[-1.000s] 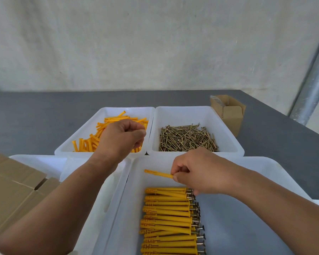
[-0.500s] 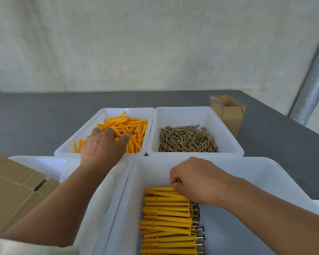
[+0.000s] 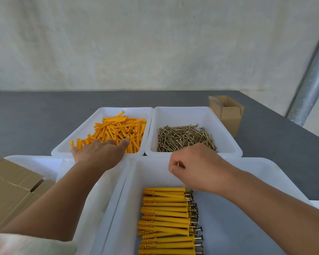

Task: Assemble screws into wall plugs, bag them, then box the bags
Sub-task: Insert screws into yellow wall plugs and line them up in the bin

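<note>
Left hand fingers lie straight and loosely spread on the loose plugs at 11 o'clock. Right hand fingers are curled, and I cannot tell whether they hold anything, near the screws at 1 o'clock. Assembled pairs line the tray at 6 o'clock. Bagging and boxing look unstarted.

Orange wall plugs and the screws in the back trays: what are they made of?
Wall plugs: apparently plastic, uniform matte orange with moulded flared ends. Screws: metal, probably with yellowish plating, judging by their brassy glint.
</note>
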The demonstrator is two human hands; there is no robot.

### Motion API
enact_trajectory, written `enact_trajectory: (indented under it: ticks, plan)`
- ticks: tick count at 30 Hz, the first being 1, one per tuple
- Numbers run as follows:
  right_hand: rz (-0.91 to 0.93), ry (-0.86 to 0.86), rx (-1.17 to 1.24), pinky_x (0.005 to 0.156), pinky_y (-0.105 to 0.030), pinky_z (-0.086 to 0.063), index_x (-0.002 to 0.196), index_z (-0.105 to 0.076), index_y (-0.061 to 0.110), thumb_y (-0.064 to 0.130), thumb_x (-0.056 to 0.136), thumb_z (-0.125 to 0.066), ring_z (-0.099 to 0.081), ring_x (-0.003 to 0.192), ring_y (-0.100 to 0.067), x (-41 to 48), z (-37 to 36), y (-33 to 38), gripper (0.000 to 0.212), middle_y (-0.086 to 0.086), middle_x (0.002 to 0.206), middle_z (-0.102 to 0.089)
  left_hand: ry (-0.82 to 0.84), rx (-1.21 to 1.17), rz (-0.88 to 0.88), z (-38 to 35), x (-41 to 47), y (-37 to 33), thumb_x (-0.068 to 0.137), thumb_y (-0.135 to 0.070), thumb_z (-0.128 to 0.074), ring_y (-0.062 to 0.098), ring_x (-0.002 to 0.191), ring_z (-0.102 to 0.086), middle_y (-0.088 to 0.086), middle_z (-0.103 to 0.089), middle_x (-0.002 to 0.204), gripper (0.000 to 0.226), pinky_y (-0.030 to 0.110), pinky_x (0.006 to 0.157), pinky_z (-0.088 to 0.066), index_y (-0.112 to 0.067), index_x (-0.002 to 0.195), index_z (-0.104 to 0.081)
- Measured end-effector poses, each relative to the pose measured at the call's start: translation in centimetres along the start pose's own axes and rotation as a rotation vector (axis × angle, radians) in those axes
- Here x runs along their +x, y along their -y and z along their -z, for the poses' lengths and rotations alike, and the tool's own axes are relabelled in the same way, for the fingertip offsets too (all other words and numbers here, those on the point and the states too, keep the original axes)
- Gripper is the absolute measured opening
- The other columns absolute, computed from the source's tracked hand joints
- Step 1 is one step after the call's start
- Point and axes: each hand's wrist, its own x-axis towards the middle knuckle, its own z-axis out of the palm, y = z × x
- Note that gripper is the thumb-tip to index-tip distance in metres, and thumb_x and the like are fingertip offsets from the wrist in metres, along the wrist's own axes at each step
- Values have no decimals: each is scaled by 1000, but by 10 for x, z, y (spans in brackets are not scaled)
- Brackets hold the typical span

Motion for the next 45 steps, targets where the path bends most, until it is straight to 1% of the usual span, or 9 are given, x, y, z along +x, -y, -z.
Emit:
enact_trajectory:
  ticks: [6,11,14,18,21,23,35,41,45]
  plan:
    - [-148,-282,75,58,-32,-40,70,-57,16,42,100,-42,-52,64,-15,20,10,-27,42,3,66,-55,25,41,10,-2,3,0,78,-84,-3,29,135,-40,4,-52,141,90,57,113,-11,-34,123,-63]
    - [-319,-41,90,74,-37,-42,73,-48,23,54,103,-18,-54,84,-23,29,-2,-55,52,0,78,-53,-7,48,24,-1,2,-2,80,-83,-11,28,130,-45,5,-54,138,87,55,111,-16,-27,121,-64]
    - [-369,78,102,98,-44,-41,116,-59,38,65,98,-10,-50,123,-29,33,-1,-54,59,-3,130,-59,-8,34,10,0,2,-1,80,-81,-13,27,127,-47,3,-55,135,82,55,109,-19,-31,119,-64]
    - [-365,208,-1,99,-48,-41,81,-50,49,75,91,-4,-52,121,-27,37,-5,-52,54,2,129,-59,13,25,12,1,2,-1,79,-81,-12,27,129,-45,3,-50,139,80,54,109,-19,-37,124,-61]
    - [-419,271,-31,100,-46,-39,131,-54,42,76,89,0,-47,128,-27,42,-8,-56,77,1,140,-53,19,32,15,0,3,-1,79,-82,-13,26,129,-45,2,-52,139,80,54,109,-20,-37,125,-62]
    - [-441,293,-67,101,-46,-39,138,-52,34,77,88,1,-48,126,-27,44,-8,-57,85,-1,139,-54,21,35,18,0,3,-1,79,-81,-14,26,130,-45,2,-51,140,79,53,109,-21,-36,126,-61]
    - [-339,123,-38,68,-34,-40,65,-50,33,69,95,-11,-56,82,-16,39,-13,-62,60,7,77,-55,-36,-16,63,-1,5,-1,81,-71,-34,28,124,-48,5,-58,131,50,51,109,-20,-28,94,-55]
    - [-281,79,-29,95,-41,-41,122,-55,35,55,100,-17,-48,122,-20,38,-13,-63,49,12,131,-51,-61,-44,74,-3,6,-2,81,-68,-37,28,123,-49,6,-59,128,46,51,109,-20,-25,86,-51]
    - [-273,39,-30,103,-43,-38,145,-40,32,53,102,-22,-38,135,-19,39,-15,-66,51,7,154,-36,-96,-61,86,-1,5,-3,80,-65,-40,25,93,-50,-3,-53,85,49,50,106,-25,-20,71,-55]
